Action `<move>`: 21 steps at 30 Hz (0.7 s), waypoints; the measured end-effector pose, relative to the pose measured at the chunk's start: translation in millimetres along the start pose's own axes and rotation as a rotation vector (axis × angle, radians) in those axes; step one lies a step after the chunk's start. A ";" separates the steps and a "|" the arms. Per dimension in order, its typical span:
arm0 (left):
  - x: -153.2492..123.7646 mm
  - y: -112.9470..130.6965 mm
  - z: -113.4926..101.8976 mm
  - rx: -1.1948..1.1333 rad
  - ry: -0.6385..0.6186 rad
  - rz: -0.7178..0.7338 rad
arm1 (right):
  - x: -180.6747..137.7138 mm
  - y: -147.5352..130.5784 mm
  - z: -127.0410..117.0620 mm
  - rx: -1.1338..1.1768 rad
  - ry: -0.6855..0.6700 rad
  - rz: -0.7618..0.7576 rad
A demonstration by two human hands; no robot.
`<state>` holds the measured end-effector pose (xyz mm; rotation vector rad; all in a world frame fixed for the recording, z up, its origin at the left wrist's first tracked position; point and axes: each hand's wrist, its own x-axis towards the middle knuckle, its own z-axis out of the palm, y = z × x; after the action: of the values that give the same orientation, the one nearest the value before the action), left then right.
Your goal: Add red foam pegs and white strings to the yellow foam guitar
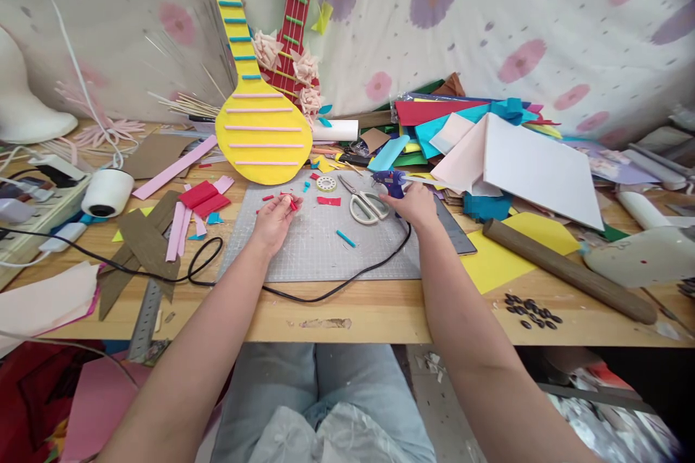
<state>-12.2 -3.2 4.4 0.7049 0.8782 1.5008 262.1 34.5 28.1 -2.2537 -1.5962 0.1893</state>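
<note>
Over the left part of the grey cutting mat [320, 260], my left hand [274, 221] pinches a small red rolled piece [294, 205] between its fingertips. At the mat's right side my right hand [413, 204] is closed around a blue hot glue gun [386, 177], whose handle is mostly hidden. Scissors with white handles [369, 210] lie just left of the gun. Between my hands are a red strip [329, 201], a roll of tape [326, 184] and a short blue stick [346, 239]. More small red bits lie beside my left fingers.
A yellow lute-shaped craft piece [263, 134] leans at the back, before a red one [293, 22]. The gun's black cord [326, 298] crosses the front. Coloured sheets [543, 166] pile up at right, near a brown roll [570, 271] and dark beads [532, 309].
</note>
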 end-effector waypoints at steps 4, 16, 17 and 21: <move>-1.1 -0.1 1.0 -0.008 -0.002 -0.003 | -10.2 -1.2 -31.0 -0.048 -0.206 -0.150; -2.9 -7.6 11.4 0.012 -0.061 0.000 | -75.6 -100.3 26.2 0.792 -0.527 -0.640; -2.7 -8.2 10.9 0.002 -0.073 -0.003 | -77.4 -104.8 30.9 0.786 -0.521 -0.635; -1.9 -9.4 9.5 -0.017 -0.113 0.012 | -81.4 -111.5 34.6 0.729 -0.448 -0.577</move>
<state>1.1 -3.7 1.6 0.7760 0.7766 1.4630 124.4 -1.4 29.5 -1.2003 -1.9018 0.9803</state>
